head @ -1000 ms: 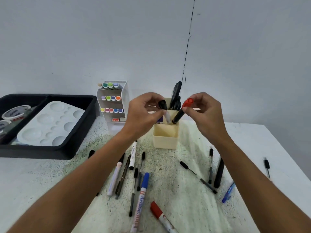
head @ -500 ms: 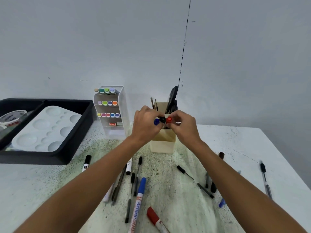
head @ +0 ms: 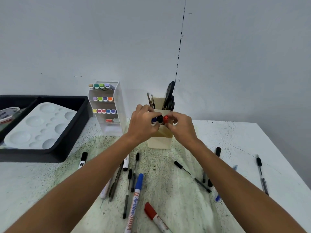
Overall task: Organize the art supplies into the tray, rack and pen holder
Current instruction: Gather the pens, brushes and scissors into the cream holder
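The pen holder point(head: 159, 142) stands at the table's point(head: 235, 145) back middle, the rack point(head: 116, 105) just left of it, the tray point(head: 50, 148) further left. A palette point(head: 38, 125) lies in the tray. Loose pens point(head: 134, 172) lie before the holder.

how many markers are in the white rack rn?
13 visible in the rack: 4 on the top shelf, 4 on the second shelf, 5 on the third shelf. Others may be hidden behind these.

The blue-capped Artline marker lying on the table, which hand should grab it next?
Probably the left hand: the Artline marker lies beside the left forearm, nearer that side; the right hand sits farther across.
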{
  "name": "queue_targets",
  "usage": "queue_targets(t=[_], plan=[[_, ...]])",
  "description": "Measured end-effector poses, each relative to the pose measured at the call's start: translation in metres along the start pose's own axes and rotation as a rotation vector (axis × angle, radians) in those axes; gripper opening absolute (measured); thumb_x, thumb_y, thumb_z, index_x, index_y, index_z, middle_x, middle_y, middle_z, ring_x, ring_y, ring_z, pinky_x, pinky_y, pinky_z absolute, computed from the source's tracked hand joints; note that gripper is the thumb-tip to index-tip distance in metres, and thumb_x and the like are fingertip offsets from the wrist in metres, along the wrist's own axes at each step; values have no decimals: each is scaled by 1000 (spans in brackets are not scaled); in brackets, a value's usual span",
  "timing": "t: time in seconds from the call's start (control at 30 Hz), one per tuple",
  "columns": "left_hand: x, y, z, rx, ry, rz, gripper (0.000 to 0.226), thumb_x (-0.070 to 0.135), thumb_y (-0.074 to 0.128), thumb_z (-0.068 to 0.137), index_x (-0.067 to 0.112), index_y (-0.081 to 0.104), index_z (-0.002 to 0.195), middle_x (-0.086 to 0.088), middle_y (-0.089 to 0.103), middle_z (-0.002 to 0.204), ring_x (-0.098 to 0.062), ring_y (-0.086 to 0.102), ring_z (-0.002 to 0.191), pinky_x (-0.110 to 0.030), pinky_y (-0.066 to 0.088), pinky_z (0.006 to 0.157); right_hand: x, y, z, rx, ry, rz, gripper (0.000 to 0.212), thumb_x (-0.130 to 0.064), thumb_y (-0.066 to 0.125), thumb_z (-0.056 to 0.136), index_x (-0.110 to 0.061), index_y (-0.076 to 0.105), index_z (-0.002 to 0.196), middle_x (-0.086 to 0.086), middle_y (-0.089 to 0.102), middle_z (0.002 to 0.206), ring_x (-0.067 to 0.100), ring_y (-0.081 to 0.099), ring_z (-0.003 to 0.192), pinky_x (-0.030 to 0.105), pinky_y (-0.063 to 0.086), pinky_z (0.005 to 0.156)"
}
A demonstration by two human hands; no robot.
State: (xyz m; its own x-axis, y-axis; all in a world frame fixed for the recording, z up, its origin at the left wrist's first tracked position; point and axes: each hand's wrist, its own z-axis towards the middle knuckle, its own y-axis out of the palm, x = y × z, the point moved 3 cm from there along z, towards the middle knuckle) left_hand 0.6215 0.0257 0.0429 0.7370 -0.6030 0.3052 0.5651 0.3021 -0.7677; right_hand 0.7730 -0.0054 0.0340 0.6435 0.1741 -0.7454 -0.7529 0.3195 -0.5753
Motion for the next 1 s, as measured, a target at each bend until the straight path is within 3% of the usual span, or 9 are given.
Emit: queue_targets(t=[0.33,0.47,0.53,0.63,0.73,0.8,0.9,0.93,1.0], plan=[[2,-12,-38,144,20,-76,27,20,66,74,8,66,98,-4,53,88,-18,46,87,-28,41,74,19,-27,-23,147,-57,33,16,-6,63,86,-12,70,99,-6,67,94,7,61,74,8,44,67],[-1,-3,-73,-12,20,-151,28,32,59,77,10,66,92,0,56,83,-15,50,80,-26,43,69,46,-52,-38,137,3,0,14,-4,63,87,-15,70,92,-8,67,85,-1,59,64,4,42,61],[-6,-1,-89,-199,5,-239,22,35,62,79,16,66,88,7,56,75,-5,50,68,-25,44,60,62,-69,-44,16,47,-53,19,-3,64,85,-21,68,86,-8,67,84,0,59,60,7,43,59],[-13,-2,-108,-467,-64,-320,14,29,76,78,22,66,83,12,57,64,-6,53,57,-21,43,54,80,-88,-55,-408,124,-211,29,-1,71,80,-30,68,79,-7,65,90,3,56,62,17,43,60],[-20,-5,-122,-679,-159,-340,23,36,81,73,21,67,84,5,60,58,-6,55,52,-18,44,52,89,-96,-70,-717,209,-328,22,-5,76,76,-22,73,89,-6,56,97,10,55,73,21,43,64],[-20,-7,-130,-770,-202,-308,32,45,81,69,22,66,86,2,62,57,-6,56,50,-16,43,51,95,-100,-73,-651,212,-376,23,-3,74,77,-22,70,89,-7,53,93,14,55,78,21,42,64],[-18,-8,-136,-797,-264,-260,38,47,82,66,24,63,90,2,61,57,-3,53,48,-12,40,50,113,-111,-69,-320,301,-404,20,-7,69,83,-26,61,84,2,60,91,20,56,79,27,41,63],[-17,-8,-136,-789,-277,-240,39,46,83,66,24,63,91,3,60,56,-3,51,47,-11,39,50,118,-112,-68,-256,366,-400,13,-14,69,85,-22,61,92,6,62,95,21,56,79,29,42,66],[-14,-8,-136,-772,-314,-218,41,42,84,66,22,63,95,5,56,55,-2,49,45,-10,37,49,128,-109,-70,-244,491,-378,41,-32,72,84,-14,57,118,13,62,110,24,59,84,33,45,76]])
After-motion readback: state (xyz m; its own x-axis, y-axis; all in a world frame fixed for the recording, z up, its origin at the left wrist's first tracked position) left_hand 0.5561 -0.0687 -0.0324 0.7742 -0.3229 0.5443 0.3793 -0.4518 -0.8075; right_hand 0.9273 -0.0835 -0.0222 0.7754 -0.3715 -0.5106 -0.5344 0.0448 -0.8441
